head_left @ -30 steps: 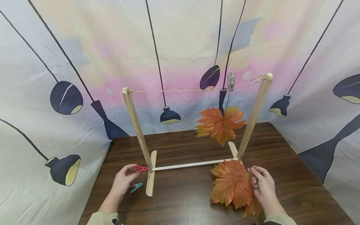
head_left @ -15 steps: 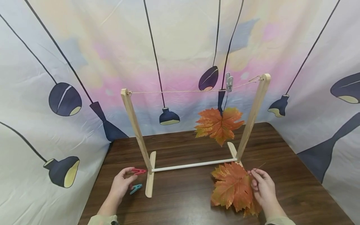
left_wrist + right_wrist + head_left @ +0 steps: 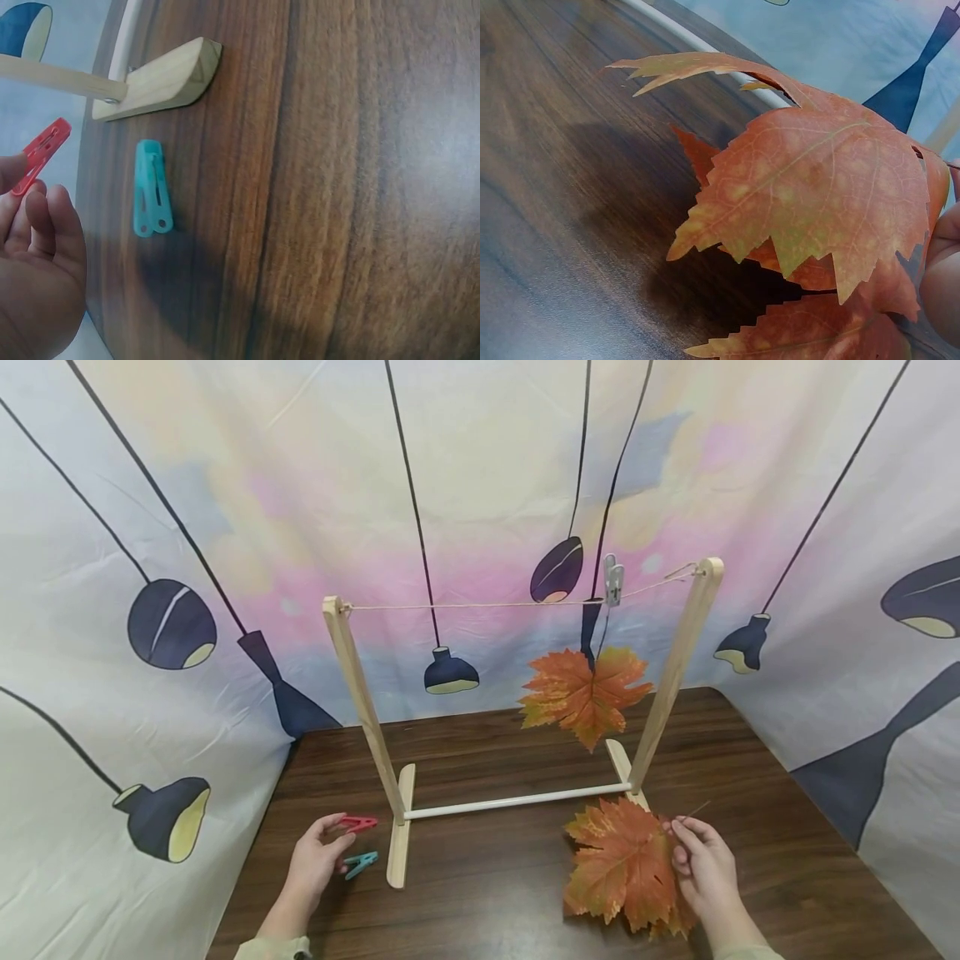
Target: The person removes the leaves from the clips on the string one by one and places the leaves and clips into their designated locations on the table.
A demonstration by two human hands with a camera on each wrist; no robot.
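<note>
Between thumb and fingers my left hand (image 3: 313,860) pinches a red clothespin (image 3: 359,822), which points toward the stand. Just below it on the table lies a teal clothespin (image 3: 153,189). My right hand (image 3: 705,862) pinches the thin stem of an orange artificial maple leaf (image 3: 618,864). In the right wrist view, more orange leaf (image 3: 810,330) shows beneath the held one. A grey clothespin (image 3: 613,582) on the string (image 3: 465,605) holds another orange maple leaf (image 3: 587,692) by its stem.
A wooden stand has a left post (image 3: 363,706), a right post (image 3: 675,677) and a white crossbar (image 3: 517,799) low between them. It stands on a dark wood table (image 3: 480,893). Behind hangs a cloth backdrop (image 3: 480,460) printed with lamps.
My left hand has drawn the red clothespin left and slightly down, away from the stand's left post. The right hand and its leaf have shifted very slightly down.
</note>
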